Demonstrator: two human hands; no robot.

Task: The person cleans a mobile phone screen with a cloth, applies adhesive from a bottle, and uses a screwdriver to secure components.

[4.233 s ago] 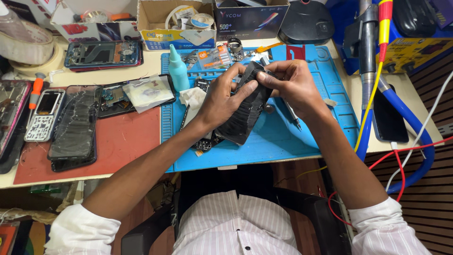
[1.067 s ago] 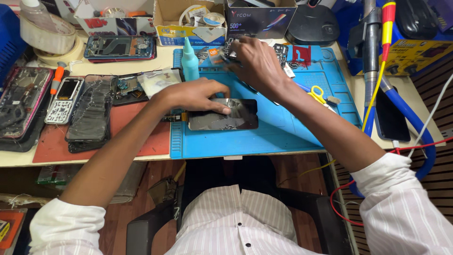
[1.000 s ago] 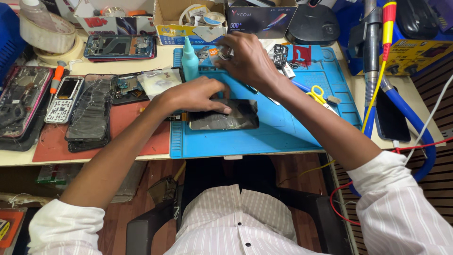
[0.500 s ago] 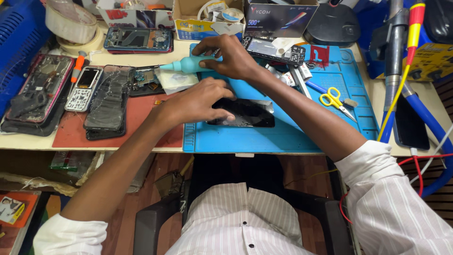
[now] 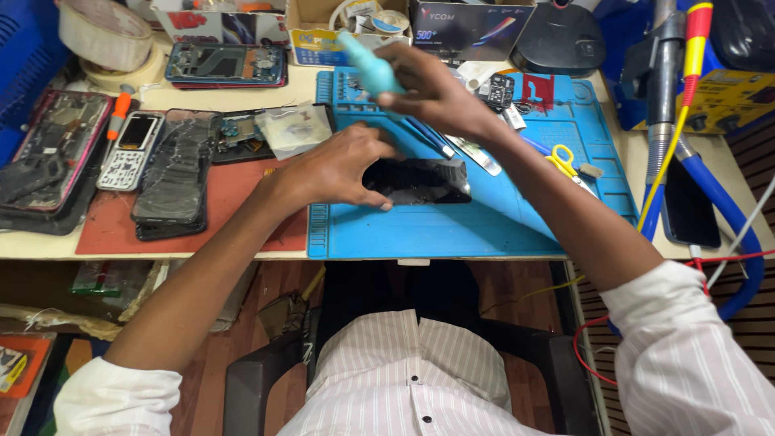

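The desk carries a blue work mat at its middle, with a red mat at the blue one's nine o'clock. On the blue mat lies a dark phone, flat, screen side up, just below the mat's centre. It looks a thin, stiff slab with a glossy glass face, so likely slippery and easy to crack; its long edges seem the safest hold. The left hand presses fingers spread on the phone's nine o'clock end, pinning it. At the phone's twelve o'clock, the right hand is closed round a teal squeeze bottle, lifted off the mat, nozzle tilted toward ten o'clock. The bottle looks light and soft-walled, best gripped gently at its body. Yellow-handled scissors lie at three o'clock.
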